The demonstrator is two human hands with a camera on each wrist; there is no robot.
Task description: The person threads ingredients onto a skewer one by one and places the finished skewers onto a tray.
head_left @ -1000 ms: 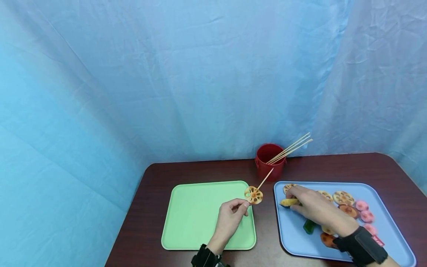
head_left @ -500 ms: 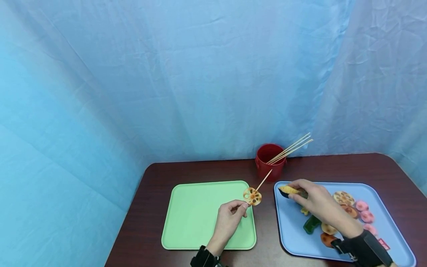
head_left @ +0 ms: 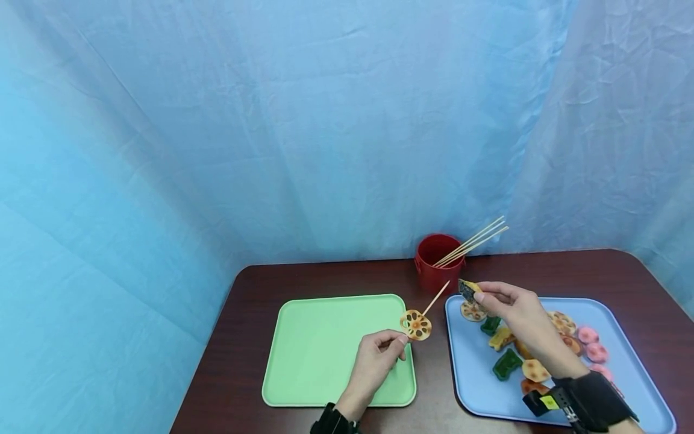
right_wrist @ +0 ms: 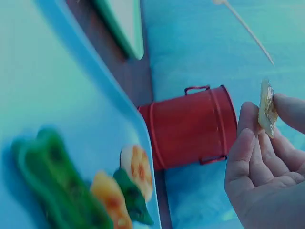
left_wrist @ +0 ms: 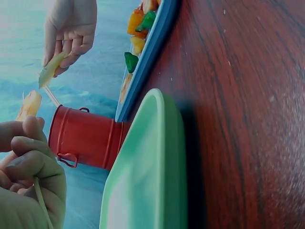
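Note:
My left hand [head_left: 376,361] pinches a bamboo skewer [head_left: 436,298] beside the right edge of the green tray. Threaded on the skewer, right by the fingertips, is a browned lotus root slice [head_left: 416,325]; the bare pointed end slants up and right. With thumb and fingers my right hand [head_left: 523,316] holds a pumpkin slice [head_left: 467,290], yellow with a dark rind, raised over the blue tray's back left corner. The slice is close to the skewer's tip. In the left wrist view, the skewer's rear end [left_wrist: 43,202] runs down behind the curled fingers.
The blue tray [head_left: 472,392] bears lotus slices, green pepper pieces [head_left: 507,364], browned pieces and pink rounds [head_left: 596,352]. The green tray [head_left: 320,349] lies at left. A red bucket [head_left: 434,280] with several skewers [head_left: 477,241] stands behind, between the trays.
My right hand has lifted the pumpkin slice off the blue tray, up and back toward the skewer's tip, tilting it. The left hand with skewer and lotus slice has shifted slightly right and toward me.

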